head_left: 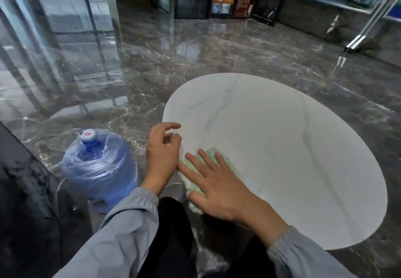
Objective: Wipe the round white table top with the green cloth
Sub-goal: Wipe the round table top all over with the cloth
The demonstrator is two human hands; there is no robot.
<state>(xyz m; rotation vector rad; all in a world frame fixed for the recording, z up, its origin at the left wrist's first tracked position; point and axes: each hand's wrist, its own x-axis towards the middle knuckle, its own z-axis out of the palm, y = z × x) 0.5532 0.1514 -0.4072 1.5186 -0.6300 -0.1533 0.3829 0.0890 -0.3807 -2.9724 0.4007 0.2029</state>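
Observation:
The round white table top [293, 147] with faint grey veins fills the right half of the head view. A pale green cloth [191, 183] lies on its near left edge. My right hand [219, 188] lies flat on the cloth with fingers spread, pressing it to the table and covering most of it. My left hand [161, 154] hovers just left of the cloth at the table's rim, its fingers loosely curled and holding nothing.
A blue water jug [98, 169] wrapped in clear plastic stands on the glossy dark marble floor [152, 60] left of the table. A dark slab [26, 191] rises at the near left. Glass doors and a metal rail line the far side.

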